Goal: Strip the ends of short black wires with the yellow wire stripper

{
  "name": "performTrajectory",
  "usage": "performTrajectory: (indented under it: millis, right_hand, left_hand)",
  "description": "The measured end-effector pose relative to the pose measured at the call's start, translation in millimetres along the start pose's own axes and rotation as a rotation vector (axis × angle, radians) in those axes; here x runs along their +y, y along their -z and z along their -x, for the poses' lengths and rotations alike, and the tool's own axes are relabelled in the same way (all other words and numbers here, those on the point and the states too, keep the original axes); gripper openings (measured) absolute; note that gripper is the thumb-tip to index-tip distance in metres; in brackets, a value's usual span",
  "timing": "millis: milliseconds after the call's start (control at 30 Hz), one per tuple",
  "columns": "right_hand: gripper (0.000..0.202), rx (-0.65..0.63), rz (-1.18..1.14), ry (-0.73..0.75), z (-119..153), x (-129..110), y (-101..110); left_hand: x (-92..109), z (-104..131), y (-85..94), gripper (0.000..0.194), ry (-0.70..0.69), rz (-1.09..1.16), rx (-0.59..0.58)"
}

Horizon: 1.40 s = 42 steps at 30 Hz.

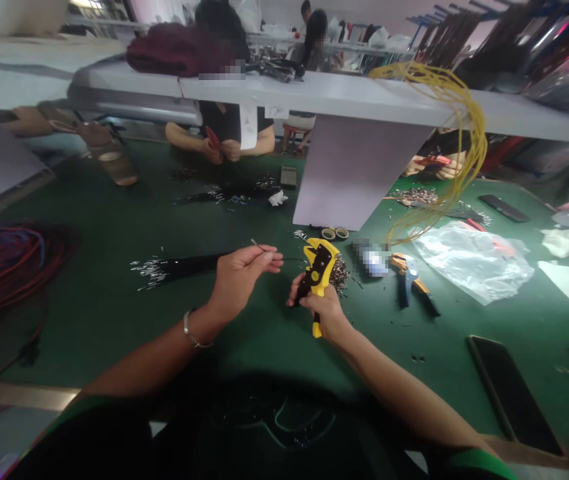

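Observation:
My left hand (pixel 239 277), with a bracelet at the wrist, pinches a thin dark wire (pixel 291 259) whose tip sticks up above the fingers. The wire runs right towards the jaws of a yellow and black crimping tool (pixel 320 267). Around the handles of that tool my right hand (pixel 325 308) is wrapped. Just behind the tool lies a pile of small metal terminals (pixel 340 275). Left of my left hand, a bundle of black wires (pixel 189 265) with shiny tips rests on the green table (pixel 114 333).
Orange and blue pliers (pixel 414 283), a plastic bag (pixel 474 257) and a phone (pixel 514 393) lie on the right. Red cables (pixel 4 280) are coiled at the left. Yellow wires (pixel 469 133) hang from the shelf (pixel 354 97). Other people's hands work across the table.

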State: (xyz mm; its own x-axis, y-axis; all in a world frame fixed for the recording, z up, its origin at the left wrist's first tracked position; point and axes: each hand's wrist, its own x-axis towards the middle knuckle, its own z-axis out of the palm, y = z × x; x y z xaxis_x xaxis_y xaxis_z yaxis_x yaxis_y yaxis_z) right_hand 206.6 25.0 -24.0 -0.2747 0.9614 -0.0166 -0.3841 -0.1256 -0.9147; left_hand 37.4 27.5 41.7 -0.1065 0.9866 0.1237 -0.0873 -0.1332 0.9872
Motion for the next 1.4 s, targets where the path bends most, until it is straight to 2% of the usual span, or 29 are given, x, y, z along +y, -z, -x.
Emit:
performTrajectory:
  millis: [233,567,767,900,1033,1100,1233,1400]
  right_hand:
    - [0.027,0.003,0.010,0.014,-1,-1,-4]
    - [0.025,0.024,0.106,0.047,2,-4,-4]
    - [0.025,0.084,0.268,0.089,-1,-6,1]
    - [0.022,0.133,0.445,0.207,0,-2,7]
    - [0.028,0.206,0.766,0.314,0,0,13]
    - [0.032,0.224,0.935,0.439,0,-2,15]
    - [0.036,0.212,1.181,0.735,1,-11,16]
    - [0.041,0.187,1.351,0.843,2,-17,17]
  left_hand:
    - [2,7,-4.9,0.013,-0.055,-0.141,-0.015]
    - [-3,23,-11.0,0.014,-0.079,-0.179,-0.057]
    - [-2,22,-12.1,0.010,0.012,-0.037,-0.087]
    - [-2,17,-11.7,0.010,0.104,0.135,-0.113]
    - [0,11,-9.6,0.011,0.239,0.273,-0.115]
    - [2,7,-8.0,0.013,0.278,0.297,-0.125]
    - [4,3,-5.1,0.010,0.284,0.311,-0.138]
    - [6,-1,-2.7,0.003,0.256,0.290,-0.093]
